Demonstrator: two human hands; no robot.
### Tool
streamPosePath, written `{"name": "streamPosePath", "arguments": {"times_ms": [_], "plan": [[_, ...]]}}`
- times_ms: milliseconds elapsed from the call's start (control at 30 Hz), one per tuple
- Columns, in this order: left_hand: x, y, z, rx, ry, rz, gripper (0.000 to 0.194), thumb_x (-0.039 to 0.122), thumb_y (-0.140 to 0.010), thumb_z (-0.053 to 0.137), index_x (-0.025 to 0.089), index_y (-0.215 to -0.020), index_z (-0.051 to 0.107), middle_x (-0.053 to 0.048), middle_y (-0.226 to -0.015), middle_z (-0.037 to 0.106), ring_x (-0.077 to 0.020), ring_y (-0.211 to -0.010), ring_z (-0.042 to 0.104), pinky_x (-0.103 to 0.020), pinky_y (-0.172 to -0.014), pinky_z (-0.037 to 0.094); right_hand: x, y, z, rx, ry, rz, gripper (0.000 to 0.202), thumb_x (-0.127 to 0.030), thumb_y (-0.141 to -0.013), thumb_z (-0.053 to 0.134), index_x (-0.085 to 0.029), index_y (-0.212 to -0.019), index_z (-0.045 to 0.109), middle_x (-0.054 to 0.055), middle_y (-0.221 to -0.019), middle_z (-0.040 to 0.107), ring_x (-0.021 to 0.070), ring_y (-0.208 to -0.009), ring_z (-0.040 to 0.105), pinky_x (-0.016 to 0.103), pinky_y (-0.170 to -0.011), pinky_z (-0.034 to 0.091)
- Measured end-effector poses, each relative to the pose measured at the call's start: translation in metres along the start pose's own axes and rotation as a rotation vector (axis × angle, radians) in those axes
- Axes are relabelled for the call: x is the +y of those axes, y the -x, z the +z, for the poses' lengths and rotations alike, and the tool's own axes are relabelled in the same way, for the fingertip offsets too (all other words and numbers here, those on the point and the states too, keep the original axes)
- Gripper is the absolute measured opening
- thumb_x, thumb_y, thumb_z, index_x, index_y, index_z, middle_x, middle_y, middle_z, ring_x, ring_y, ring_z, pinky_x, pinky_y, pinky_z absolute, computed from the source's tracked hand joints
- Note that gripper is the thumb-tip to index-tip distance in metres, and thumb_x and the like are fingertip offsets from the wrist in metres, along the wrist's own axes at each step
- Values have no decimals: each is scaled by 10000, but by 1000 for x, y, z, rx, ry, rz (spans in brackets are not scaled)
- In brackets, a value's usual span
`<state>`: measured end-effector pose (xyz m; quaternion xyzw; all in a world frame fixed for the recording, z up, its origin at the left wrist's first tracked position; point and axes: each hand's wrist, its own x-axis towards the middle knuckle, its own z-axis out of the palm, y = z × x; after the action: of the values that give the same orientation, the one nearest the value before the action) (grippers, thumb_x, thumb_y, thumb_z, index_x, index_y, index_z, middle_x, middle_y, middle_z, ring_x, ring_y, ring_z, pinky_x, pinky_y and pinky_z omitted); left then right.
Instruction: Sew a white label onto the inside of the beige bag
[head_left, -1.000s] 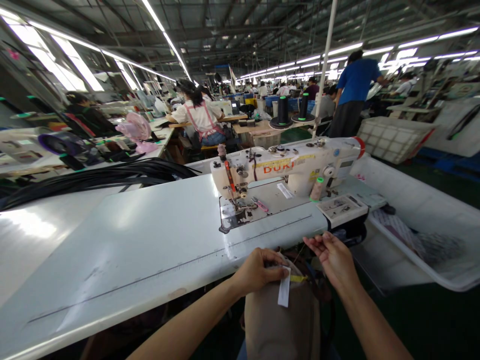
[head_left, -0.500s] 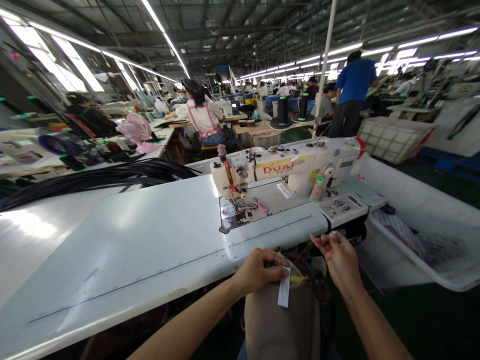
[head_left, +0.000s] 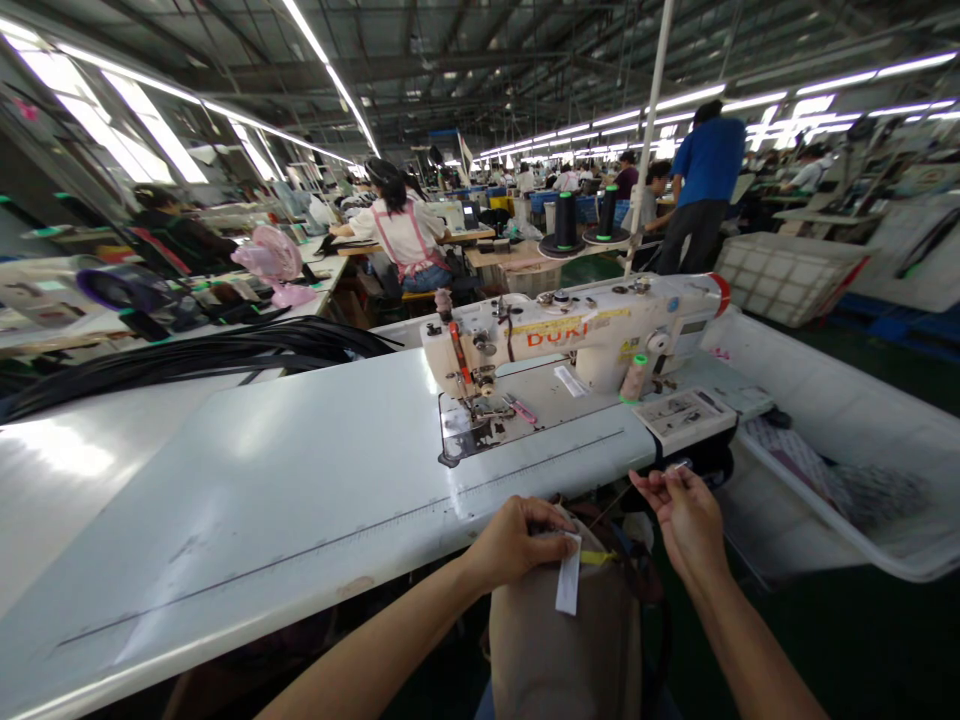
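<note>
A grey-brown fabric bag lies below the table's front edge, close to my body. My left hand pinches the bag's top edge, where a white label hangs down beside a yellow strip. To the right, my right hand is raised with its fingertips pinched together. A thin thread runs from the bag up toward those fingertips. What the right fingertips grip is too small to make out clearly.
A sewing machine stands on the pale table, with pink snips and a thread spool on it. At the right is a white bin. Black strips lie at the left. People sit and stand behind.
My right hand has moved slightly to the right, away from the bag. My left hand stays in place on the bag. A seated person in the background has turned the head.
</note>
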<state>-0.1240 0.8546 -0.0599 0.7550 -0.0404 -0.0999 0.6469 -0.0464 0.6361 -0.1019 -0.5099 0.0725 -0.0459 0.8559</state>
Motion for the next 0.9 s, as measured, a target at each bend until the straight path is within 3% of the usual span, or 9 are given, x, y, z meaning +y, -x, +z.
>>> {"name": "streamPosePath", "arguments": {"times_ms": [200, 300, 367, 433, 567, 900], "plan": [[-1, 0, 0, -4, 12, -3, 174, 283, -670, 754, 143, -774, 757, -58, -878, 723, -188, -827, 631, -263, -777, 480, -10, 16, 7, -89, 173, -54, 235, -386, -768, 673, -222, -856, 529, -61, -653, 610, 127, -681, 643, 351, -823, 540], [-1, 1, 1, -5, 44, 0, 178, 271, -662, 762, 136, -777, 752, -58, -881, 721, -184, -827, 625, -262, -779, 474, -22, 34, 18, -356, 480, -135, 135, -296, -770, 687, -192, -827, 623, 16, -748, 637, 168, -758, 617, 314, -767, 490], [-2, 1, 1, -3, 58, -14, 189, 264, -656, 767, 135, -792, 747, -50, -862, 721, -174, -807, 619, -256, -759, 471, -29, 44, 24, -568, 769, -308, 57, -247, -828, 609, -197, -816, 634, 45, -849, 615, 188, -851, 579, 321, -790, 451], [-2, 1, 1, -2, 70, -39, 199, 264, -653, 768, 134, -801, 741, -41, -839, 720, -161, -775, 611, -245, -724, 465, -33, 48, 27, -696, 977, -465, 103, -219, -880, 516, -210, -847, 613, 50, -896, 578, 192, -907, 542, 329, -818, 430], [1, 2, 1, -12, 97, -72, 217, 288, -651, 773, 122, -782, 726, -37, -804, 718, -146, -728, 604, -232, -680, 453, -31, 46, 25, -751, 1057, -495, 125, -210, -906, 468, -215, -858, 583, 50, -897, 556, 193, -904, 521, 331, -803, 431], [-1, 1, 2, -20, 117, -91, 250, 317, -643, 781, 122, -788, 723, -48, -817, 722, -155, -725, 618, -240, -675, 464, -29, 46, 25, -809, 995, -347, 118, -160, -880, 486, -214, -829, 576, 32, -896, 552, 183, -897, 524, 328, -809, 427]]}}
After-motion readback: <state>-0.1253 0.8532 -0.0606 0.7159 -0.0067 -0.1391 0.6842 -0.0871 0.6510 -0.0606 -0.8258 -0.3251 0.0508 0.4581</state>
